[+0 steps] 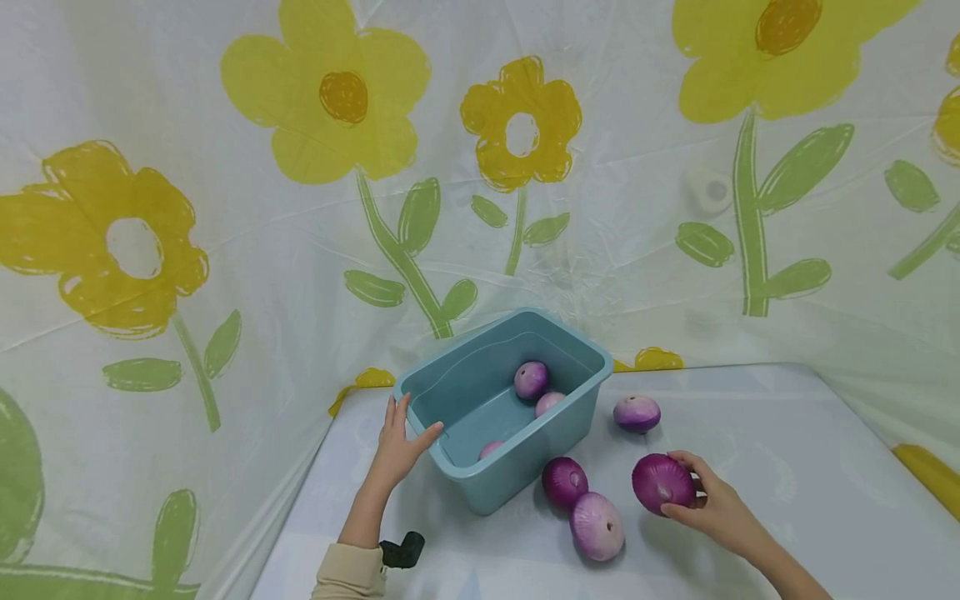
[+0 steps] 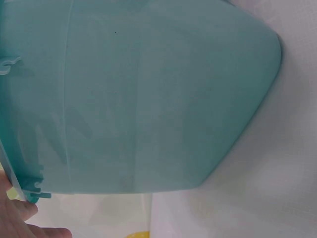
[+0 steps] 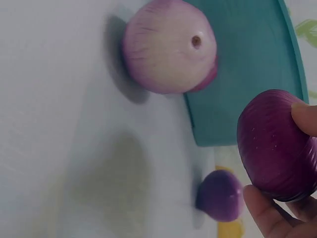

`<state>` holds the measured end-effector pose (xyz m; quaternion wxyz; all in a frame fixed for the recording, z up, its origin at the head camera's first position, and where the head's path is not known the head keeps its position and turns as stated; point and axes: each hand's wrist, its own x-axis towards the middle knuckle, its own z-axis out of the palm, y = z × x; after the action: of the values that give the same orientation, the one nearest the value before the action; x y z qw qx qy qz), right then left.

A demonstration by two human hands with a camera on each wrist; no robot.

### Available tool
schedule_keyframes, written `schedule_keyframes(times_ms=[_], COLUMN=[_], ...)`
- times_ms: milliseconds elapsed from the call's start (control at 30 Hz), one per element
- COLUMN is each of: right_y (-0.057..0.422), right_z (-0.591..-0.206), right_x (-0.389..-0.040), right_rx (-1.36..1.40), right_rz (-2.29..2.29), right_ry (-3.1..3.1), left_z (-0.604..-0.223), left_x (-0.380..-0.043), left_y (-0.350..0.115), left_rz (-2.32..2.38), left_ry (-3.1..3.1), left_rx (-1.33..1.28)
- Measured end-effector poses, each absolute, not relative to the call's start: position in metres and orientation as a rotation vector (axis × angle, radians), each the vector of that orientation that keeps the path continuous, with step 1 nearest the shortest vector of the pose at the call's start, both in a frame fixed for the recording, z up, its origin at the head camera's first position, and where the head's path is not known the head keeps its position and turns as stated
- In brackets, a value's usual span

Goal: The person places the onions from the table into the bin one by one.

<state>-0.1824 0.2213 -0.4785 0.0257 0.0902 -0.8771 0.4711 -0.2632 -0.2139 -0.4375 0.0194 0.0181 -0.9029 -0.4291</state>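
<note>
My right hand (image 1: pixel 712 508) holds a dark purple onion (image 1: pixel 662 483) above the table, thumb and fingers around its sides. In the right wrist view this onion (image 3: pixel 277 146) fills the lower right. My left hand (image 1: pixel 397 446) rests with spread, fairly straight fingers at the near left rim of a blue-green plastic bin (image 1: pixel 525 462). Inside the bin lie a purple onion (image 1: pixel 531 379), a paler onion (image 1: pixel 550 403) and another, mostly hidden behind the near wall. The left wrist view shows the bin's outer wall (image 2: pixel 148 99), with fingers (image 2: pixel 20 218) at its rim.
Right of the bin, a dark onion (image 1: pixel 564 483) touches a pale onion (image 1: pixel 597 527). A two-toned onion (image 1: pixel 637 413) sits farther back on the white table (image 1: pixel 757 433). Behind stands a flower-printed curtain (image 1: pixel 600 233). A black object (image 1: pixel 403 550) shows by the left wrist.
</note>
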Motion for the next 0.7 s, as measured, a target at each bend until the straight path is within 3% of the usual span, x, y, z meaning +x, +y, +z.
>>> schedule_keyframes(times_ms=[700], right_y=[0.194], right_z=[-0.407], right_x=[-0.238], right_rx=[0.462], right_rz=[1.412], right_ry=[-2.674], left_z=[-0.438], left_x=[-0.265], left_y=[-0.214], left_rz=[-1.342], left_ry=[-2.797], left_rx=[0.072])
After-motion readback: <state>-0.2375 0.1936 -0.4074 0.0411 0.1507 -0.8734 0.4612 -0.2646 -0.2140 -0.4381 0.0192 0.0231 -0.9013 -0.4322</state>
